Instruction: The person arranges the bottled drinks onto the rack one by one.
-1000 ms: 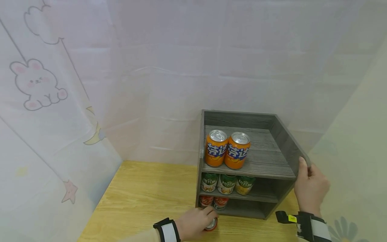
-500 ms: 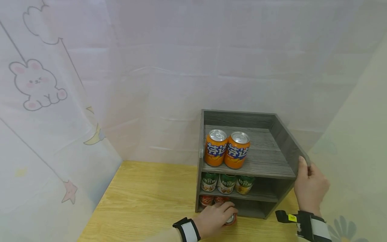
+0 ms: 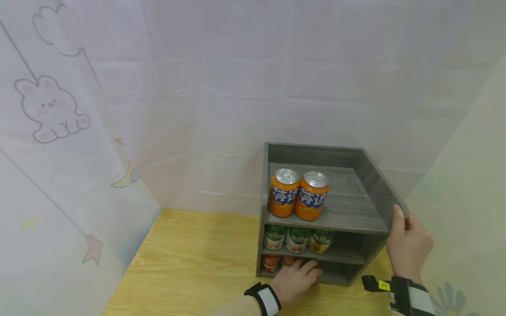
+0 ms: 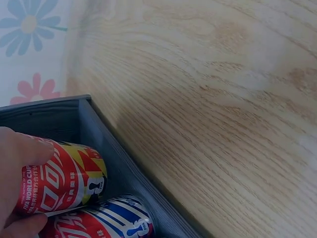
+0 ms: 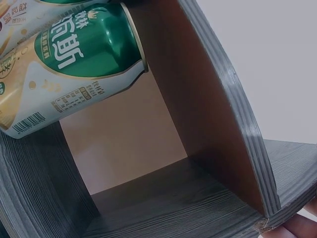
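My left hand grips a red soda can with a yellow and black pattern at the bottom level of a grey wooden shelf. From the head, that hand covers most of the can. Beside it, in the left wrist view, lies a red can with blue and white stripes. My right hand holds the front edge of the shelf's right side panel; only its fingertips show in the right wrist view. Two orange soda cans stand on the top level.
Several green and white cans line the middle level from the left, one close in the right wrist view. Light wood table lies left and in front of the shelf. A pale printed curtain hangs behind and at both sides.
My left hand has moved rightward along the shelf's front with the red can and now reaches into the bottom level. The right hand keeps its hold on the side panel.
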### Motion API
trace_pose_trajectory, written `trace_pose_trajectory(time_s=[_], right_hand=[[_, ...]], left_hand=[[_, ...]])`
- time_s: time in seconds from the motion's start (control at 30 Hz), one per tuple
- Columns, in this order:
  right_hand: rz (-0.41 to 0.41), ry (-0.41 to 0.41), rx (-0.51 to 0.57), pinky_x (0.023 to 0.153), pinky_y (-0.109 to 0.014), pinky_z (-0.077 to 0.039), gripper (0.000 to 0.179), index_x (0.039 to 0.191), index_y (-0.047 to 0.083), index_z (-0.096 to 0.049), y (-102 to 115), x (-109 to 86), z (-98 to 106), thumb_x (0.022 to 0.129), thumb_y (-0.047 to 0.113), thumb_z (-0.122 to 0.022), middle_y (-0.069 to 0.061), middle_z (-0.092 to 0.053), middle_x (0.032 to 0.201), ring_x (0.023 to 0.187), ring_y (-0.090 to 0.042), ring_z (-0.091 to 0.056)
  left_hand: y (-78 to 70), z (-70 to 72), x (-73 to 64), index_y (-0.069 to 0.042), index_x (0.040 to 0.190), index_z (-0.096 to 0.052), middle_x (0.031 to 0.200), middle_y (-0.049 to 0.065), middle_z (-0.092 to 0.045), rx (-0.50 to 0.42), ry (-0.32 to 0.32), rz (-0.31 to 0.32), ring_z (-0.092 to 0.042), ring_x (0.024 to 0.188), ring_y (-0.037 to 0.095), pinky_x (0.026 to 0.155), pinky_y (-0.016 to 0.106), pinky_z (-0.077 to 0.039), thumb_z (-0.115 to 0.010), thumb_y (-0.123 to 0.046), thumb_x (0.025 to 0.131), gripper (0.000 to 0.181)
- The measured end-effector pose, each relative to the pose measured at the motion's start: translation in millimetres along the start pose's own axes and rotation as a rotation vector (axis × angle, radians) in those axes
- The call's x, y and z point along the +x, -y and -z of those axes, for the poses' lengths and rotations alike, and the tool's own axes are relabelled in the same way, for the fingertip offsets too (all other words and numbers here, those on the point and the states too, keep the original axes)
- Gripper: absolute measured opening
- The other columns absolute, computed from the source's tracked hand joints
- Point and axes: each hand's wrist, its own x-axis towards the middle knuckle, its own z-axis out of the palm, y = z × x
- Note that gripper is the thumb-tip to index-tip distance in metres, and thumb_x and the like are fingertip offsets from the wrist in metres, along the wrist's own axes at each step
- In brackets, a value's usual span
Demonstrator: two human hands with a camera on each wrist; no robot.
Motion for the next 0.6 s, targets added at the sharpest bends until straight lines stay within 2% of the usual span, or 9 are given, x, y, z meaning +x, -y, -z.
trace_pose_trajectory(time_s=[0.1, 0.33, 0.6], right_hand=[[0.0, -0.003, -0.002, 0.046, -0.027, -0.016, 0.057, 0.058, 0.005, -0.038, 1.0, 0.3, 0.1, 0.105, 0.032, -0.058, -0.001, -0.03, 0.05, 0.045, -0.011, -0.023], [0.006, -0.005, -0.007, 0.046, -0.027, -0.016, 0.056, 0.059, 0.004, -0.04, 1.7, 0.4, 0.5, 0.105, 0.031, -0.057, -0.003, -0.032, 0.051, 0.045, -0.012, -0.024], [0.01, -0.004, -0.001, 0.046, -0.027, -0.016, 0.056, 0.058, 0.004, -0.039, 3.9, 0.6, 1.4, 0.105, 0.029, -0.058, -0.003, -0.032, 0.05, 0.045, -0.012, -0.024]], left_hand=[[-0.8, -9.2, 3.2, -0.022, 0.133, -0.061, 0.132, -0.002, -0.055, 0.047, 0.005, -0.003, -0.062, 0.091, 0.012, 0.062, 0.014, -0.051, -0.067, -0.023, 0.101, 0.032], [-2.6, -20.5, 4.9, -0.022, 0.135, -0.059, 0.133, 0.0, -0.054, 0.158, 0.046, -0.02, -0.063, 0.092, 0.015, 0.055, 0.016, -0.05, -0.067, -0.023, 0.101, 0.035], [-3.0, -29.9, 9.3, -0.024, 0.144, -0.052, 0.134, -0.002, -0.052, 0.177, 0.106, 0.015, -0.062, 0.092, 0.012, 0.056, 0.016, -0.051, -0.067, -0.027, 0.1, 0.046]])
